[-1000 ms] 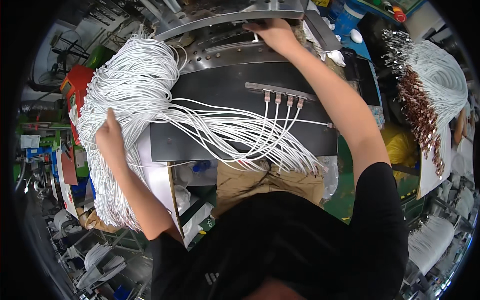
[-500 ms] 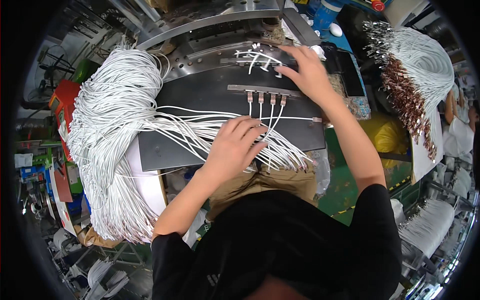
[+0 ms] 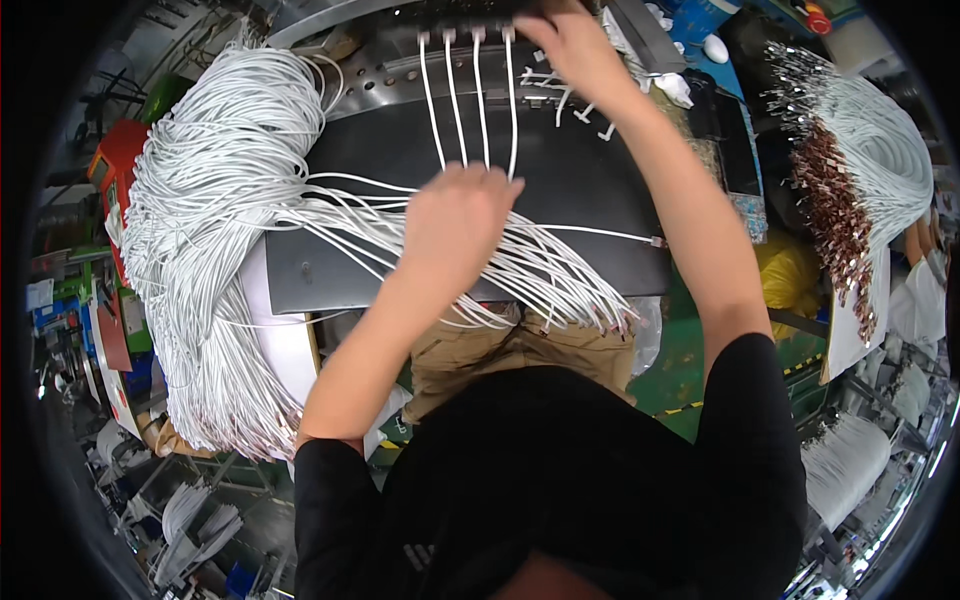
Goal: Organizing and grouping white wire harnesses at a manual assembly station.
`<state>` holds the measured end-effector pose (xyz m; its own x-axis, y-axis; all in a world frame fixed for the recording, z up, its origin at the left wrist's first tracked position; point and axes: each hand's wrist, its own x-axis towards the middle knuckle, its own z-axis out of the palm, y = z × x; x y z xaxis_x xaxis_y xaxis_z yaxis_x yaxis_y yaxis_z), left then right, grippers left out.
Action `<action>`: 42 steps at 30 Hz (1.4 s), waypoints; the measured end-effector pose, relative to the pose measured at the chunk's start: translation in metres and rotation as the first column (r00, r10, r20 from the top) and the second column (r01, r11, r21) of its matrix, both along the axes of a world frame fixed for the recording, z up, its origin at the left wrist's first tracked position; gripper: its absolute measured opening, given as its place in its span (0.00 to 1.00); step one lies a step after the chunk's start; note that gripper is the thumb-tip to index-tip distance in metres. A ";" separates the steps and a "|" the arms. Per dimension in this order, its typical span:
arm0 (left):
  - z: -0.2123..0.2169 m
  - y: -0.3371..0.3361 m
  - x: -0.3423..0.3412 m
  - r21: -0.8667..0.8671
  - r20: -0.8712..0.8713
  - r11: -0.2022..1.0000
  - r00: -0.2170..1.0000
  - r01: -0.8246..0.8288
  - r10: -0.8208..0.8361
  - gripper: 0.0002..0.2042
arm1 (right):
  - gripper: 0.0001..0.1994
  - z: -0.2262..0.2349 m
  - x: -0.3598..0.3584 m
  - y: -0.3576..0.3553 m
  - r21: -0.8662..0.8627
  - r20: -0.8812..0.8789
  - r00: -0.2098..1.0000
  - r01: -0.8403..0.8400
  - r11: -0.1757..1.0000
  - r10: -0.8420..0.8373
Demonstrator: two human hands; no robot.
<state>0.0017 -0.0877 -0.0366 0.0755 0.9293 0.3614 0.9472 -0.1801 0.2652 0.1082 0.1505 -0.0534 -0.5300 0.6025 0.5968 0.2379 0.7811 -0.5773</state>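
My left hand is closed around several white cables, with its knuckles turned up. From it these cables run side by side to the machine at the far edge, where their small connectors sit in a row. My right hand reaches to the right end of that row. Its thumb and fingers are closed at the end of the strip that carries the connectors; the strip lies mostly in dark shadow. Beneath my left hand, a loose bundle of white cables crosses the black work plate.
A large heap of white cables lies on the left. White branched plastic pieces lie on a small rail near my right forearm. Another cable bundle with brown ends is at right, near a yellow bag and a blue container.
The row of connectors has moved from the middle of the plate to the machine at the far edge. My left hand has closed on its cables; my right hand has moved to the row's end.
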 end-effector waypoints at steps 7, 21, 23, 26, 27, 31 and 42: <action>0.038 0.131 -0.029 -0.288 -0.076 0.937 0.981 -0.195 0.181 0.10 | 0.12 -0.048 -0.051 0.170 -0.169 0.011 0.999 -0.038 0.985 0.041; -0.034 0.173 -0.100 0.374 -0.210 0.907 0.935 -0.191 0.284 0.21 | 0.22 0.012 -0.037 -0.010 0.370 0.315 0.932 0.052 0.928 -0.178; -0.045 0.182 -0.102 0.501 -0.324 0.857 0.892 -0.121 0.315 0.21 | 0.24 0.001 -0.044 -0.001 0.395 0.252 0.944 0.100 0.913 -0.212; -0.040 0.190 -0.090 0.275 -0.246 0.912 0.895 -0.304 0.373 0.23 | 0.24 0.006 -0.044 0.006 0.317 0.378 0.902 0.086 0.945 -0.209; -0.033 0.187 -0.088 0.280 -0.248 0.910 0.892 -0.306 0.377 0.23 | 0.24 0.012 -0.043 0.000 0.320 0.374 0.904 0.084 0.944 -0.207; -0.023 0.170 -0.084 0.263 -0.220 0.916 0.906 -0.303 0.363 0.23 | 0.21 0.025 -0.031 -0.024 0.444 0.303 0.920 0.096 0.891 -0.250; -0.042 0.181 -0.090 0.615 0.221 0.787 0.968 -0.045 -0.118 0.21 | 0.10 -0.026 -0.046 0.010 0.484 0.229 0.849 0.325 0.812 -0.477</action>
